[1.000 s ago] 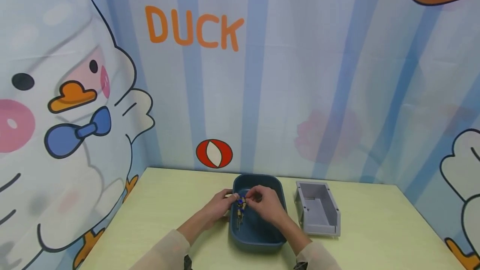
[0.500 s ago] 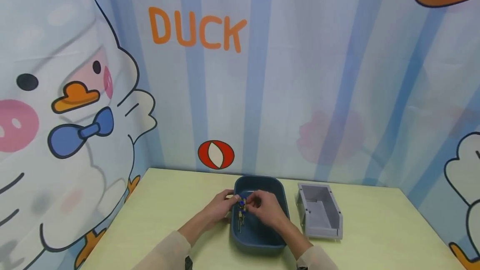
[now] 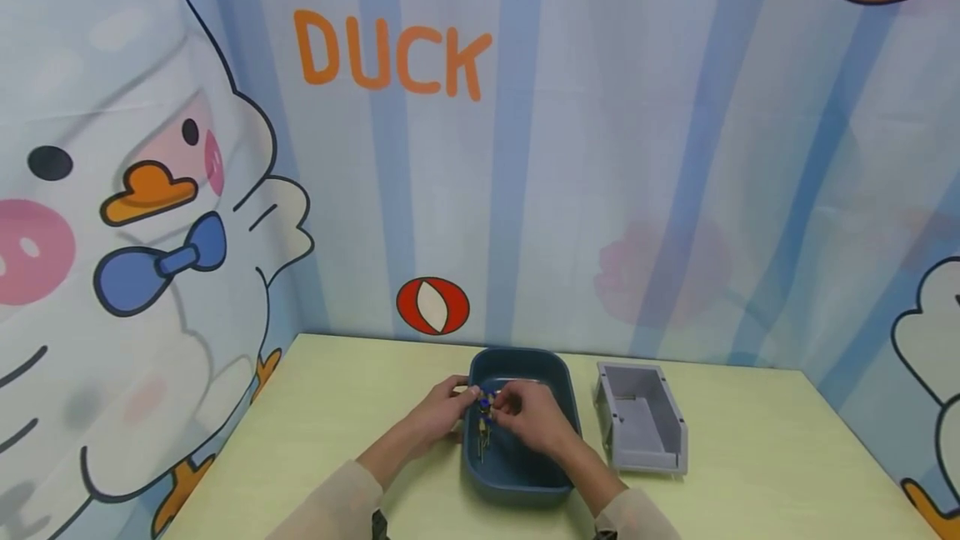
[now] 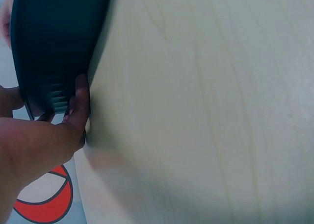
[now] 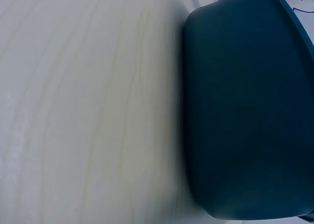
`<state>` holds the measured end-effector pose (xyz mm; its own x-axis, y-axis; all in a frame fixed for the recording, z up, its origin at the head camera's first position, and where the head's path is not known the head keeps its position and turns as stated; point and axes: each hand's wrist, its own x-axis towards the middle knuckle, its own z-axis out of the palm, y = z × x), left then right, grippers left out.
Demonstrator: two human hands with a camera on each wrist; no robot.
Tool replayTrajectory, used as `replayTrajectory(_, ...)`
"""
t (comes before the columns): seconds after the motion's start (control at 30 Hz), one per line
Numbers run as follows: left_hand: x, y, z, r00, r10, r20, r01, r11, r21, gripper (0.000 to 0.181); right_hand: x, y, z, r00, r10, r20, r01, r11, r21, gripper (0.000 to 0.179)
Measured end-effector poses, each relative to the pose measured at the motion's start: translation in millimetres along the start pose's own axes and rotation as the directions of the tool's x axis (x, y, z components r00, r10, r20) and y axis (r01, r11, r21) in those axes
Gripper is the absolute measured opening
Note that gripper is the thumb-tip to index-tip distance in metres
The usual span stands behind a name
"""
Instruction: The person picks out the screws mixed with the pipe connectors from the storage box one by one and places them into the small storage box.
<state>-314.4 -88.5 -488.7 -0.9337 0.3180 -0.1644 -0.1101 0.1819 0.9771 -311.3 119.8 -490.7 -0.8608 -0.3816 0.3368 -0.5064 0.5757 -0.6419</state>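
**A:** Carefully, I'd say. Both hands meet over the dark blue rounded plastic tub [image 3: 564, 403] on the pale yellow wooden table [image 3: 337, 423], and between them is a small cluster of blue, yellow and metal parts [image 3: 484, 415], held just above the tub's left inner side.

**B:** How is each grip set?

**A:** The left hand [image 3: 442, 413] pinches the cluster from the left, fingertips curled in; the right hand [image 3: 534, 417] pinches it from the right. To work it well, I judge one hand should hold steady while the other does the fine motion, keeping the cluster over the tub so anything that drops lands inside.

**B:** What can't you make out?

**A:** What the parts actually are: too small from the head view. Neither wrist view shows them, only the tub's outer wall and table. The light grey open-fronted plastic bin [image 3: 643, 417] stands just right of the tub, its contents unclear.
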Motion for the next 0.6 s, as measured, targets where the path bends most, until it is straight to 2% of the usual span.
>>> replayTrajectory(0.3, 0.3, 1.1, 0.5, 1.0, -0.009, -0.002, 0.009, 1.0, 0.001, 0.055, 1.7, -1.5, 1.8, 0.998, 0.003, 0.069, -0.001, 1.0, -0.026, 0.007)
replayTrajectory(0.43, 0.5, 1.3, 0.1, 1.0, -0.014, -0.008, 0.014, 1.0, 0.006, 0.055, 3.0, -2.6, 3.0, 0.999, 0.025, 0.046, -0.022, 0.998, -0.05, 0.007)
replayTrajectory(0.6, 1.6, 0.0, 0.8, 1.0, -0.014, -0.014, 0.014, 1.0, 0.008, 0.055, 2.4, -6.0, 3.3, 0.997, 0.075, 0.005, -0.075, 0.997, -0.035, 0.007)
